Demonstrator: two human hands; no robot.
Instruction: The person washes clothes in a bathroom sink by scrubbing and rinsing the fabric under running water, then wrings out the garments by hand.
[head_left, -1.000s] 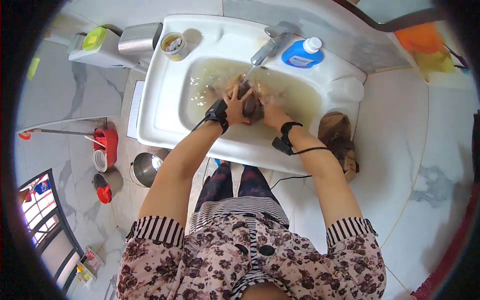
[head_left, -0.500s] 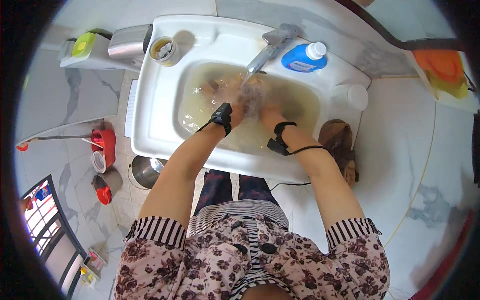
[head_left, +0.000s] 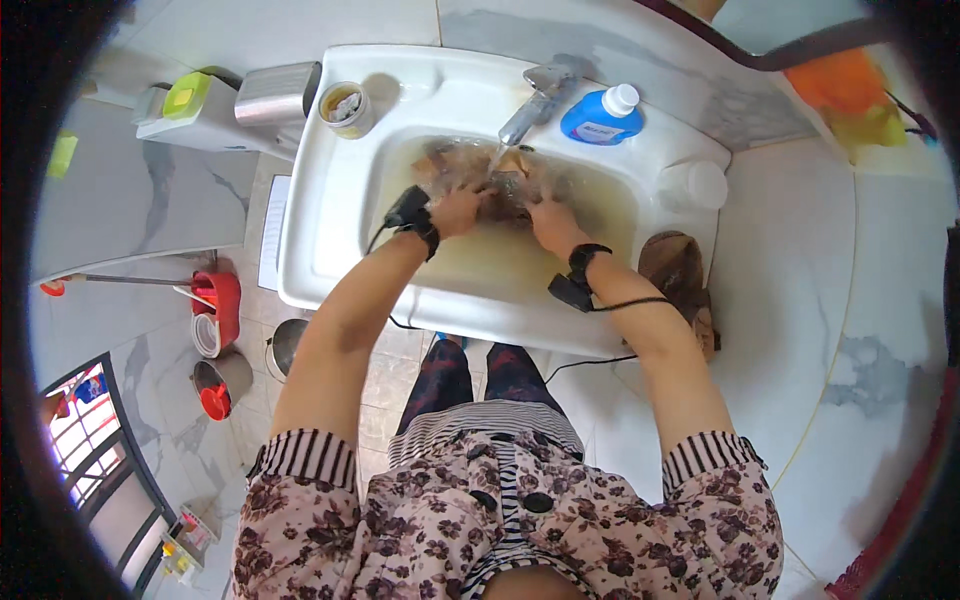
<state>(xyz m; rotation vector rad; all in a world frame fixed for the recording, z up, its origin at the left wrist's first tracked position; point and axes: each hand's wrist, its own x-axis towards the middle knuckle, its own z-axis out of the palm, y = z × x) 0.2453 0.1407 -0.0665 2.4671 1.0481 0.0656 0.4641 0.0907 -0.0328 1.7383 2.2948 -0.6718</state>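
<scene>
A white washbasin holds murky yellowish water. A soaked brown and tan item, its kind unclear, lies partly under the surface below the metal tap. Water runs from the tap onto it. My left hand grips it from the left, its fingertips blurred by splashing. From the right my right hand has its fingers bent against the same item, partly in the water. Black straps with small devices are on both wrists.
A blue bottle with a white cap stands right of the tap; a white tub sits beyond it. Another brown item hangs over the right rim. An open jar is at the back left. Buckets stand on the floor.
Both hands have risen from deeper in the water and now show more clearly. The brown item has come up to the surface between them. The view has shifted slightly.
</scene>
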